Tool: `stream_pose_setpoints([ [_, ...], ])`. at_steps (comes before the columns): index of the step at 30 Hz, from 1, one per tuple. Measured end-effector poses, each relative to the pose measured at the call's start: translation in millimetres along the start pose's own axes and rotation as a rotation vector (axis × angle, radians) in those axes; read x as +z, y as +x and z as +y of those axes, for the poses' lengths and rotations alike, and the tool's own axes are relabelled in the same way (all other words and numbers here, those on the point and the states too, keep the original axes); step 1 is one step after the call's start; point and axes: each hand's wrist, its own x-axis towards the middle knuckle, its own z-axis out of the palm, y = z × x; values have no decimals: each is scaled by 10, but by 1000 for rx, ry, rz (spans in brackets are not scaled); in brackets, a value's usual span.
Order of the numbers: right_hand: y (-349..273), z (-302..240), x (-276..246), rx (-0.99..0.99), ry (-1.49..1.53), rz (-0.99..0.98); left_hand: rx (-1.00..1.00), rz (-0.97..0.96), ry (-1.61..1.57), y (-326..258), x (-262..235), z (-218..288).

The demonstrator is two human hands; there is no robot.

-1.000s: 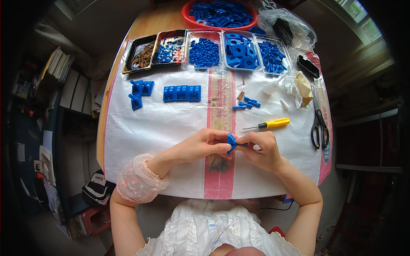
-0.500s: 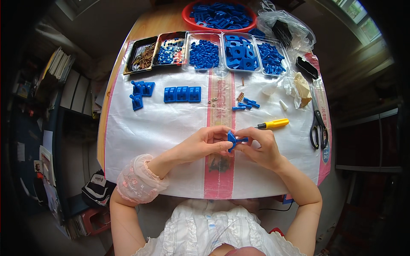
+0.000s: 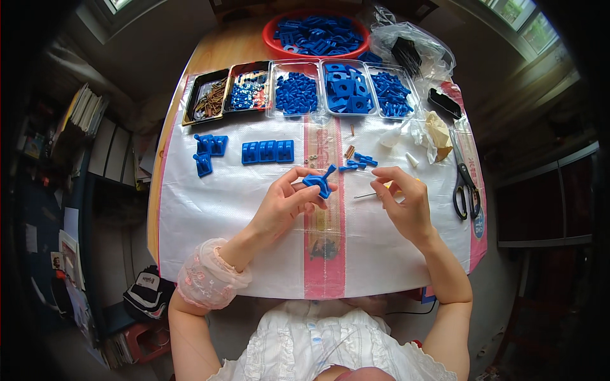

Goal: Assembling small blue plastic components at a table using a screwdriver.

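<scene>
Left hand (image 3: 283,203) raised over white sheet (image 3: 222,209), grip pinched shut on blue part (image 3: 319,182): thumb and forefinger on its body, one prong sticking up and right. Part just left of pink stripe (image 3: 324,254), above the sheet, clear of the right hand.

Right hand (image 3: 406,206) right of the stripe, fingers loosely curled, thumb and forefinger close together at the tips; a yellow handle shows just behind them. Cannot tell whether anything is actually gripped. Screwdriver shaft (image 3: 367,195) on the sheet between stripe and right hand, pointing toward the stripe.

Beyond the blue part, near the stripe's far end: loose blue bits (image 3: 357,162) and brass pieces (image 3: 349,151). Left of the stripe, far side: row of blue blocks (image 3: 267,152), then blue cluster (image 3: 208,151) further left.

Along the sheet's far edge, row of trays (image 3: 295,95): two dark ones left of the stripe with brown and mixed small parts, clear ones with blue parts. Red bowl (image 3: 316,37) of blue parts beyond the trays. Plastic bag (image 3: 413,51) right of the bowl.

Scissors (image 3: 466,184) at the sheet's right edge, well apart from the right hand. White scraps (image 3: 432,133) beyond them.

Sheet covers bench (image 3: 216,51); bare wood at far left corner.
</scene>
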Motion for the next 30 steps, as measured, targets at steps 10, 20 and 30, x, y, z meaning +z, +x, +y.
stream_pose_setpoints([
  [10,22,-186,-222,-72,-271,-157,17,62,-148,-15,43,4],
  [20,834,165,348,-372,-816,-139,13,121,-146,-4,10,-20],
  [30,1115,304,695,-269,-866,-188,49,133,-54,6,17,-47],
])
